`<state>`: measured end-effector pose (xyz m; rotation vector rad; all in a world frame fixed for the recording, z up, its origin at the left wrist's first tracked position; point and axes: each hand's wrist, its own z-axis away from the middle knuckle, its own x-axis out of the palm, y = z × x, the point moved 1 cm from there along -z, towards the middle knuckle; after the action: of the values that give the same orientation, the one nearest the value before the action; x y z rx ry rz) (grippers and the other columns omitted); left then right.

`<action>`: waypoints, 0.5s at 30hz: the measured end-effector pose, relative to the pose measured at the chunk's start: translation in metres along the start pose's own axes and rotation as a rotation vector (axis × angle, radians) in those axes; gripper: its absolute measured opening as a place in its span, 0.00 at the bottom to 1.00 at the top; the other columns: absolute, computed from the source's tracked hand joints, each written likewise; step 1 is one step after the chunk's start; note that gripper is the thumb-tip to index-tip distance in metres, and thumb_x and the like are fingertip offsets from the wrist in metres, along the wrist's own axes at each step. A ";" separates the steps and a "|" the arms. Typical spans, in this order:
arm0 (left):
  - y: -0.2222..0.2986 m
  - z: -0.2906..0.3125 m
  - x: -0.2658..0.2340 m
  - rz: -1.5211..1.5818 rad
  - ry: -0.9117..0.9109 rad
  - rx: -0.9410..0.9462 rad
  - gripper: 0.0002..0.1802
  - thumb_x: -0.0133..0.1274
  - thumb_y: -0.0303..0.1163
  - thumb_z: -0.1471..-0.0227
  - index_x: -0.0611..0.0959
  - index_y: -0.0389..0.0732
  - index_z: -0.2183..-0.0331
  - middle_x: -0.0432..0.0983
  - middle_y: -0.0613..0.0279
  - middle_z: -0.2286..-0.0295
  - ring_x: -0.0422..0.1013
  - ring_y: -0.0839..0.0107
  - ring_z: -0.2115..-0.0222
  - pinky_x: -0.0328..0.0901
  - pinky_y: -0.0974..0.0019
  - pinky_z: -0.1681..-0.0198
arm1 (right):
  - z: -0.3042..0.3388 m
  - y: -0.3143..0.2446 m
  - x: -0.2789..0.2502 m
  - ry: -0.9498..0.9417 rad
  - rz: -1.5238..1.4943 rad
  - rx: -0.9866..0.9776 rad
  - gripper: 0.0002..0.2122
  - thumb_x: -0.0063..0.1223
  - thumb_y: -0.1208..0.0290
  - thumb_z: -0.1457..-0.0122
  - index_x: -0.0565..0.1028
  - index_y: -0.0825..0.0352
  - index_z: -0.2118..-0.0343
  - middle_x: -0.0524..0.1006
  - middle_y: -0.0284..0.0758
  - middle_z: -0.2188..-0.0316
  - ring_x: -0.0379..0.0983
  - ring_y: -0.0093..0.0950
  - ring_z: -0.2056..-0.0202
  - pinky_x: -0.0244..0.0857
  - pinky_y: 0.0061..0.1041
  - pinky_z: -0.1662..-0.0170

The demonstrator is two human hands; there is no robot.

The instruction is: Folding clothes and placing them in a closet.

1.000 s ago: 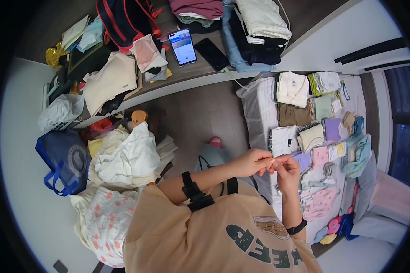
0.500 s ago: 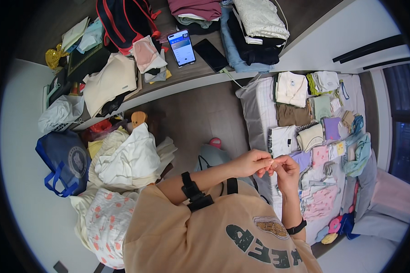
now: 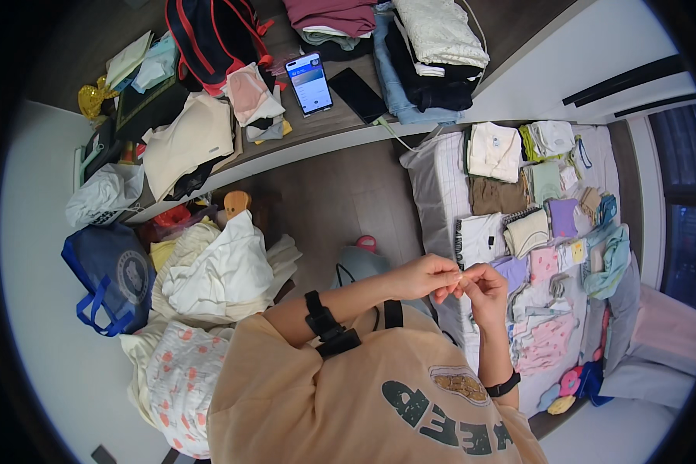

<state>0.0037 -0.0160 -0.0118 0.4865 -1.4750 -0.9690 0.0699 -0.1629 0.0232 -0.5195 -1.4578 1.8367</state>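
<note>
My left hand (image 3: pixel 427 277) and my right hand (image 3: pixel 487 291) meet in front of my chest, fingertips against fingertips. Both are closed in a pinch, thumbs against curled fingers. Whatever lies between the tips, if anything, is too small to make out. Beneath and beyond them is the bed's edge, with a folded white garment (image 3: pixel 481 238) and a folded purple garment (image 3: pixel 510 271) closest to the right hand. My wrists wear black straps.
Several folded clothes, among them a brown one (image 3: pixel 496 196), cover the bed on the right. A shelf holds a lit phone (image 3: pixel 309 87), a dark phone (image 3: pixel 357 94), a backpack (image 3: pixel 209 42) and jeans (image 3: pixel 398 77). White fabric (image 3: pixel 220 267) and a blue bag (image 3: pixel 110 274) are on the left.
</note>
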 end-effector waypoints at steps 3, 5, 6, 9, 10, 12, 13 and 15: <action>-0.001 0.001 0.001 -0.015 0.001 -0.027 0.14 0.40 0.32 0.45 0.71 0.37 0.79 0.69 0.67 0.81 0.63 0.82 0.83 0.60 0.77 0.79 | 0.002 -0.002 0.002 0.033 0.043 0.028 0.02 0.49 0.83 0.50 0.70 0.71 0.74 0.73 0.31 0.79 0.67 0.16 0.78 0.62 0.13 0.74; -0.005 0.001 0.000 -0.076 0.023 -0.031 0.16 0.39 0.36 0.43 0.71 0.37 0.77 0.67 0.68 0.83 0.64 0.81 0.81 0.60 0.76 0.75 | 0.002 -0.004 0.006 0.102 0.137 0.010 0.02 0.48 0.82 0.50 0.69 0.70 0.77 0.72 0.32 0.82 0.67 0.17 0.80 0.61 0.14 0.76; -0.005 0.001 0.001 -0.078 0.021 -0.032 0.16 0.39 0.36 0.43 0.71 0.37 0.77 0.67 0.68 0.83 0.64 0.81 0.81 0.60 0.76 0.75 | 0.002 -0.003 0.005 0.105 0.136 0.008 0.02 0.48 0.82 0.50 0.69 0.70 0.77 0.72 0.32 0.82 0.67 0.17 0.80 0.61 0.14 0.76; -0.005 0.001 0.004 -0.150 0.040 -0.049 0.16 0.40 0.37 0.43 0.71 0.37 0.77 0.67 0.69 0.83 0.65 0.81 0.80 0.60 0.77 0.75 | 0.005 0.000 0.004 0.119 0.222 -0.041 0.03 0.47 0.82 0.49 0.68 0.69 0.77 0.70 0.31 0.83 0.65 0.16 0.81 0.59 0.13 0.77; -0.005 0.001 0.005 -0.129 0.043 -0.038 0.15 0.39 0.36 0.43 0.71 0.37 0.76 0.68 0.68 0.82 0.64 0.81 0.80 0.60 0.76 0.75 | 0.006 -0.001 0.005 0.126 0.185 -0.026 0.02 0.47 0.81 0.49 0.68 0.69 0.77 0.70 0.30 0.83 0.65 0.16 0.81 0.59 0.14 0.77; -0.005 -0.002 0.008 -0.107 0.024 -0.035 0.15 0.39 0.36 0.43 0.71 0.36 0.76 0.68 0.66 0.81 0.64 0.80 0.81 0.60 0.76 0.75 | 0.008 -0.001 0.005 0.155 0.148 -0.012 0.02 0.46 0.79 0.48 0.68 0.69 0.76 0.70 0.30 0.83 0.65 0.16 0.81 0.59 0.14 0.77; -0.005 -0.003 0.009 -0.006 0.045 -0.031 0.14 0.39 0.35 0.43 0.71 0.36 0.75 0.69 0.64 0.80 0.64 0.80 0.81 0.61 0.76 0.75 | 0.007 0.000 0.004 0.145 0.096 -0.016 0.03 0.46 0.78 0.47 0.68 0.69 0.75 0.70 0.30 0.82 0.65 0.17 0.81 0.59 0.14 0.77; -0.006 -0.005 0.008 0.145 0.082 -0.047 0.14 0.38 0.35 0.43 0.71 0.36 0.75 0.71 0.61 0.77 0.64 0.79 0.80 0.61 0.75 0.75 | 0.004 0.001 0.004 0.120 0.038 -0.012 0.02 0.44 0.78 0.46 0.67 0.69 0.73 0.71 0.30 0.81 0.66 0.17 0.80 0.60 0.14 0.76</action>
<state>0.0054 -0.0270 -0.0117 0.3759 -1.3907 -0.8574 0.0647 -0.1626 0.0236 -0.6564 -1.3874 1.7950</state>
